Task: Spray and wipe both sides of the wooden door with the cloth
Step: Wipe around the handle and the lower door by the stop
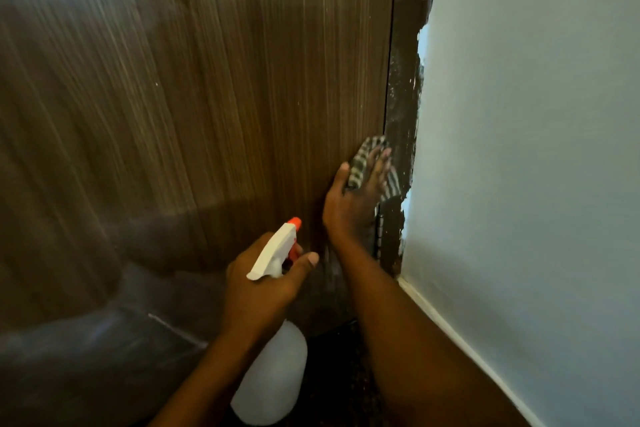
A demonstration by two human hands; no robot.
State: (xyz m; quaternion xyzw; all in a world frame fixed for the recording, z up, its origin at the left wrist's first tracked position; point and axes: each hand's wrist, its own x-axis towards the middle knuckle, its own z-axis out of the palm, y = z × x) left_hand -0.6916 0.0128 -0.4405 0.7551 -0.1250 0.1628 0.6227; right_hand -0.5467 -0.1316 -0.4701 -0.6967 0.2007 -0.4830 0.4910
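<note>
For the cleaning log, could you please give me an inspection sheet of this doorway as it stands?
Surface: wooden door, dark streaked grain with a few pale specks; lower part in shadow.
Job's things: white spray bottle with an orange nozzle; striped cloth lying over the door's right edge and onto the frame.
Clutter: nothing seen.
Grips: left hand holds the spray bottle at its neck; right hand presses the cloth flat, fingers spread.
Cables: nothing seen.
Surroundings: dark door frame smeared with white paint; pale wall with a white skirting board on the right.
</note>
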